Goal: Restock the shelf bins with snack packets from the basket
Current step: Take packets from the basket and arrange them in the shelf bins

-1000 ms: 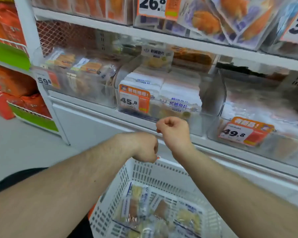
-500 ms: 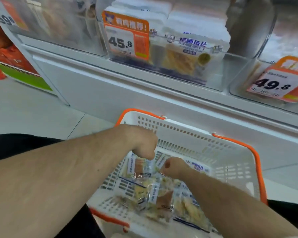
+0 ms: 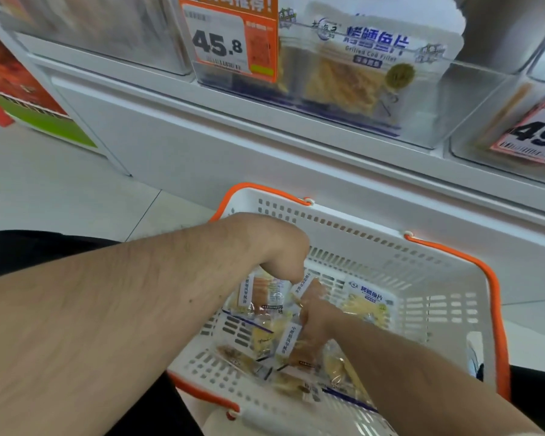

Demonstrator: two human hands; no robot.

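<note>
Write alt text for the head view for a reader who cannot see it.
Both hands reach into a white basket with orange handles holding snack packets; the right hand is among the packets, the left hand above them. Above, a clear shelf bin holds fish packets beside a 45.8 price tag.

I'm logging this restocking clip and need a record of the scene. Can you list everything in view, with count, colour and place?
Basket: one, white with orange handles, on the floor below the shelf.
Snack packets: several, clear with yellowish contents, loose in the basket; exact count unclear.
Shelf bin: one clear, centre top, holding cod fillet packets; neighbouring bins partly cut off.
Price tags: orange 45.8 on the centre bin; another far right, cut off.
Shelf base: white.
Floor: pale tiles.
Left hand: above the basket, fingers curled; grip unclear.
Right hand: down among the packets, fingers hidden.
</note>
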